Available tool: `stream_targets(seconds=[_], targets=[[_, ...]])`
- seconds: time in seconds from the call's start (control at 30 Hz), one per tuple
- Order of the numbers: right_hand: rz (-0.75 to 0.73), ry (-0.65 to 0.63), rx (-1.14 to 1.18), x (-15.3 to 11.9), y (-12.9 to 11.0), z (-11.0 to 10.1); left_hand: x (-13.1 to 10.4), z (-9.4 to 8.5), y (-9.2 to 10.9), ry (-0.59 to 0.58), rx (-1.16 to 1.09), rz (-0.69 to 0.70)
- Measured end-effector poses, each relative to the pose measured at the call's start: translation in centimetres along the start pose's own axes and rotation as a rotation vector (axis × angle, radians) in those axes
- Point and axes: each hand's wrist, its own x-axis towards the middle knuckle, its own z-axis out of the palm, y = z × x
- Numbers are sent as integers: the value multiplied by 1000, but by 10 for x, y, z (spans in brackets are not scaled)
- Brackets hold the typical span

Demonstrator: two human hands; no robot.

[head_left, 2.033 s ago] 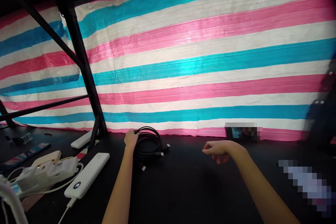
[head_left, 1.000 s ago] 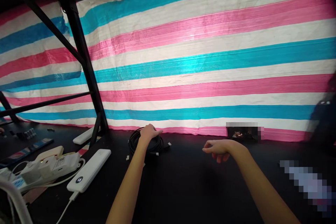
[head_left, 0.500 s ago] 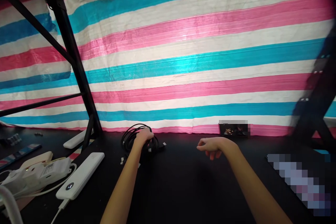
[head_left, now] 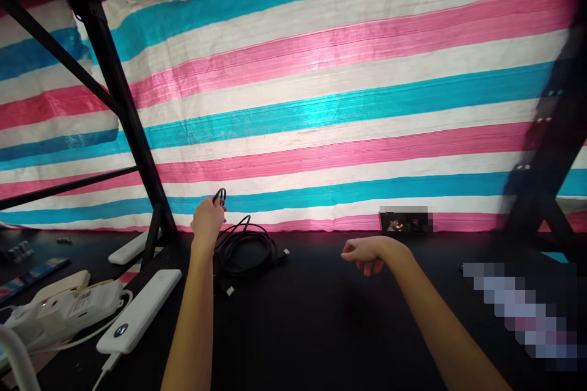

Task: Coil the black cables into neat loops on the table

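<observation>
My left hand [head_left: 208, 220] is raised above the table beside the coil, its fingers closed on a black cable [head_left: 223, 195] that shows as a small loop at the fingertips. Below and to the right lies a black cable coil [head_left: 247, 269] on the dark tabletop, with pale plugs at its ends. Whether the held cable joins this coil cannot be made out. My right hand [head_left: 367, 253] hovers over the table to the right of the coil, loosely bent with its fingers apart and nothing in it.
A white power bank [head_left: 142, 311] with a cable plugged in lies at the left, beside a white power strip [head_left: 64, 311] with chargers. A small dark screen [head_left: 403, 223] leans at the back. Black frame posts [head_left: 132, 140] stand before the striped sheet [head_left: 321, 110].
My left hand has risen from the coil and moved left, lifting a black cable with it. More of the coil shows on the table. My right hand has hardly moved.
</observation>
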Motion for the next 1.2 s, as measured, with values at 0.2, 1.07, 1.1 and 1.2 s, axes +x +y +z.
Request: stream_targets(seconds=[0.2, 1.07, 1.1, 1.2], targets=[[-4, 4, 1, 2, 1, 1, -12, -20, 8, 257, -265, -2], [-927, 137, 1110, -61, -77, 18, -79, -19, 82, -210, -1107, 431], [-912, 142, 1180, -64, -79, 17, -85, -14, 87, -354, -1104, 435], [-850, 174, 1276, -70, -76, 13, -106, 2, 101, -742, -988, 477]])
